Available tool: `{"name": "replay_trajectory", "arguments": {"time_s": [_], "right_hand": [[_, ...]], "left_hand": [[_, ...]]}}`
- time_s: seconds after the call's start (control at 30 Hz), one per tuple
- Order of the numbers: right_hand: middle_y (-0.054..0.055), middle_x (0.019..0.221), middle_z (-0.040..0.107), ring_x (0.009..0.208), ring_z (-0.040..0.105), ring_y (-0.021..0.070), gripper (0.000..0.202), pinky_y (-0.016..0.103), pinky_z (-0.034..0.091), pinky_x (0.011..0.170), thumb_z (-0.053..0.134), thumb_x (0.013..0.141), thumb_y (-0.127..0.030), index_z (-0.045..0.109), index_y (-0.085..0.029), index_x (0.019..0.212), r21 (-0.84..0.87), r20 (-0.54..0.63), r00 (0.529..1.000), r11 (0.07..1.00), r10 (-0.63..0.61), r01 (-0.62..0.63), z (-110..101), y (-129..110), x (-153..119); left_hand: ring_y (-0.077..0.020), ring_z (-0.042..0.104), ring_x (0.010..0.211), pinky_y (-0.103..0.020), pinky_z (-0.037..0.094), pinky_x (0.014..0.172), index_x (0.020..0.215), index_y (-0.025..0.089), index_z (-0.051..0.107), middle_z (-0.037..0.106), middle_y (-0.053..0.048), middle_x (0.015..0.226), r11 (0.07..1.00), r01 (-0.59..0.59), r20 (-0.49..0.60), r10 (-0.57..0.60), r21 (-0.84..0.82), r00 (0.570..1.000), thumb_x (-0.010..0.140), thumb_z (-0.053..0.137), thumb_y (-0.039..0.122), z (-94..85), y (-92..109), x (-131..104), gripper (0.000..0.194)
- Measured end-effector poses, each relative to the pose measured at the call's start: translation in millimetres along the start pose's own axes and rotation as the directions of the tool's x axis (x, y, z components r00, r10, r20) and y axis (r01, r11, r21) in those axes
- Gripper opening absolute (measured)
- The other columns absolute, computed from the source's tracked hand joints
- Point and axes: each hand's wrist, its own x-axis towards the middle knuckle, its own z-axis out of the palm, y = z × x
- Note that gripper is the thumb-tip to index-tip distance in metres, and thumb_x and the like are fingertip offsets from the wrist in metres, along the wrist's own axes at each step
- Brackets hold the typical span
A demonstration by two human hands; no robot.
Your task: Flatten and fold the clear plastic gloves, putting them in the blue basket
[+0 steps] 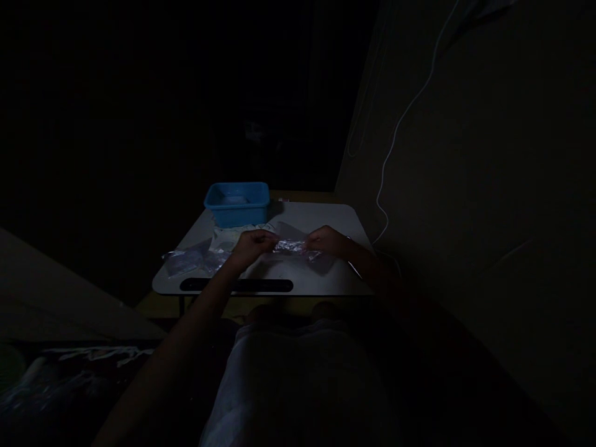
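Observation:
A crinkled, shiny clear plastic wrapper (289,246) is stretched between my two hands, just above a small white table (316,216). My left hand (254,243) pinches its left end, fingers closed. At the other end, my right hand (323,239) grips the plastic, also closed. Whether anything lies inside the wrapper is too dark to tell. More clear plastic (184,261) lies flat on the table to the left of my left hand. A pale patterned cloth or sheet (228,237) is partly hidden behind that hand.
A blue plastic basin (239,214) stands at the table's back left, with something pale inside. A dark slot (274,285) runs along the front edge. A white cable (395,133) hangs down the right wall. The room is very dark.

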Motion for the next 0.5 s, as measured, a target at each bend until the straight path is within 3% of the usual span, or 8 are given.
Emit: {"name": "replay_trajectory", "arguments": {"time_s": [0.13,0.27,0.33,0.4,0.5], "right_hand": [[0.001,0.057,0.062,0.051,0.056,0.0118,0.015,0.024,0.043,0.052,0.067,0.063,-0.026,0.063,-0.012,0.064,0.470,-0.049,0.981,0.871,0.186,-0.142,11.4,7.5,-2.5],[0.004,0.061,0.064,0.057,0.061,0.0140,0.009,0.025,0.048,0.055,0.066,0.065,-0.021,0.060,-0.014,0.064,0.675,-0.073,0.938,0.709,0.340,-0.204,24.4,24.6,-1.8],[0.004,0.063,0.065,0.059,0.062,0.0148,0.006,0.026,0.049,0.057,0.064,0.065,-0.017,0.059,-0.015,0.065,0.719,-0.082,0.918,0.661,0.387,-0.214,28.6,35.9,0.2],[0.003,0.064,0.064,0.062,0.063,0.0154,0.005,0.027,0.049,0.060,0.063,0.066,-0.017,0.058,-0.016,0.066,0.721,-0.099,0.918,0.664,0.384,-0.200,30.1,48.2,1.8],[0.002,0.060,0.062,0.061,0.062,0.0161,0.009,0.027,0.048,0.059,0.061,0.067,-0.025,0.059,-0.017,0.064,0.588,-0.153,0.948,0.797,0.280,-0.140,26.8,64.9,2.2]], "left_hand": [[-0.0128,0.059,0.063,-0.024,0.049,0.059,0.077,0.013,0.065,0.066,-0.003,0.069,0.943,0.161,0.004,-0.167,-0.291,0.986,0.055,0.072,0.035,-10.0,5.3,9.5,0.032],[-0.0140,0.062,0.068,-0.025,0.052,0.062,0.073,0.013,0.063,0.066,-0.007,0.075,0.779,0.427,0.211,-0.372,-0.460,0.904,0.071,0.060,0.045,-6.2,-14.7,6.2,0.032],[-0.0109,0.060,0.060,-0.021,0.051,0.058,0.068,0.013,0.061,0.064,-0.005,0.067,0.738,0.495,0.216,-0.448,-0.459,0.868,0.071,0.063,0.037,2.0,-27.1,1.5,0.025],[-0.0110,0.061,0.062,-0.021,0.051,0.060,0.070,0.012,0.063,0.066,-0.005,0.069,0.744,0.499,0.212,-0.454,-0.445,0.865,0.064,0.069,0.024,12.2,-36.7,-2.1,0.015],[-0.0112,0.060,0.059,-0.022,0.049,0.058,0.065,0.011,0.063,0.065,-0.003,0.063,0.787,0.469,0.154,-0.447,-0.401,0.881,0.054,0.072,0.014,24.8,-44.9,-2.0,0.015]]}}
